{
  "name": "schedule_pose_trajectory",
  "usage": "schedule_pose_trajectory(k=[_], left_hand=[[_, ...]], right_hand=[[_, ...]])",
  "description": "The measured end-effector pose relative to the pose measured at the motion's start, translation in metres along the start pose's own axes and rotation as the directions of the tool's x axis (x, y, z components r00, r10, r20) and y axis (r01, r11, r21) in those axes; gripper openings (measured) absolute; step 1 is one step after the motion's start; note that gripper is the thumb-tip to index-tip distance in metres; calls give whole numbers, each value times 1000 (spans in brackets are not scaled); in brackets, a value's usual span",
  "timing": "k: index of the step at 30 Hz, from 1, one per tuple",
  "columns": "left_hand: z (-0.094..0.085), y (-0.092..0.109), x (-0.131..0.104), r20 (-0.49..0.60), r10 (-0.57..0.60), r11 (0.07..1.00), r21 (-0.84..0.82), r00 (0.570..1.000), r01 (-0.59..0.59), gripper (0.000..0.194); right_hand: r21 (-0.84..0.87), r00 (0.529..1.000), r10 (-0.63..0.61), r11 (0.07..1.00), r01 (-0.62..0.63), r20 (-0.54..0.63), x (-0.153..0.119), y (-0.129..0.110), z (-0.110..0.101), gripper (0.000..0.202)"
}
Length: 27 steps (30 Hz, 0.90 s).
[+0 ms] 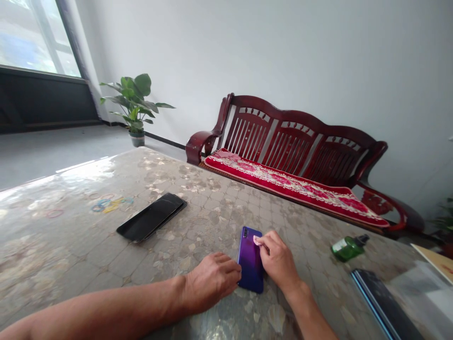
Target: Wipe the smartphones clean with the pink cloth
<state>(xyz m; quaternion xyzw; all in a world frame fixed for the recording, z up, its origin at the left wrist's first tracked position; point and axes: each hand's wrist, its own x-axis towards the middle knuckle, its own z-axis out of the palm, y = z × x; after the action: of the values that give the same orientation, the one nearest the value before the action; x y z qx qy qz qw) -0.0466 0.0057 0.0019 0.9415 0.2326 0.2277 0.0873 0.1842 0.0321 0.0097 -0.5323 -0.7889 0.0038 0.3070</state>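
Note:
A purple-blue smartphone (pixel 250 269) lies back side up on the patterned tabletop, its camera bump at the far left corner. My left hand (pixel 214 278) is curled against the phone's left edge, its fingertips gripping that side; the thumb is hidden. Pinched between thumb and forefinger of my right hand (pixel 279 259) is a small pale pink piece (pixel 256 240), like soft cloth or paper. This piece touches the upper right part of the phone's back. The rest of my right hand lies along the phone's right side.
Black phones (pixel 152 217) lie stacked at the left, with several rubber bands (pixel 109 204) beyond. To the right are a green spray bottle (pixel 348 248) lying tilted and more phones (pixel 382 302). A wooden bench (pixel 283 127) stands behind the table, near a potted plant (pixel 136 104).

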Motion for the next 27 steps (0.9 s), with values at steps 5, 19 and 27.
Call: schedule_pose_trajectory(k=[5,19,27], left_hand=[[-2,1,0,3,3,1000,7,1000,-3,13],[-6,-3,1,18,77,995,65,997,-78,14],[3,-5,2,5,89,987,132,996,-89,16]], right_hand=[[34,995,-74,997,72,63,-6,-3,-6,24],[16,999,-10,1000,9,50,1,-13,3,24],[41,988,-108,994,104,115,0,-25,7,26]])
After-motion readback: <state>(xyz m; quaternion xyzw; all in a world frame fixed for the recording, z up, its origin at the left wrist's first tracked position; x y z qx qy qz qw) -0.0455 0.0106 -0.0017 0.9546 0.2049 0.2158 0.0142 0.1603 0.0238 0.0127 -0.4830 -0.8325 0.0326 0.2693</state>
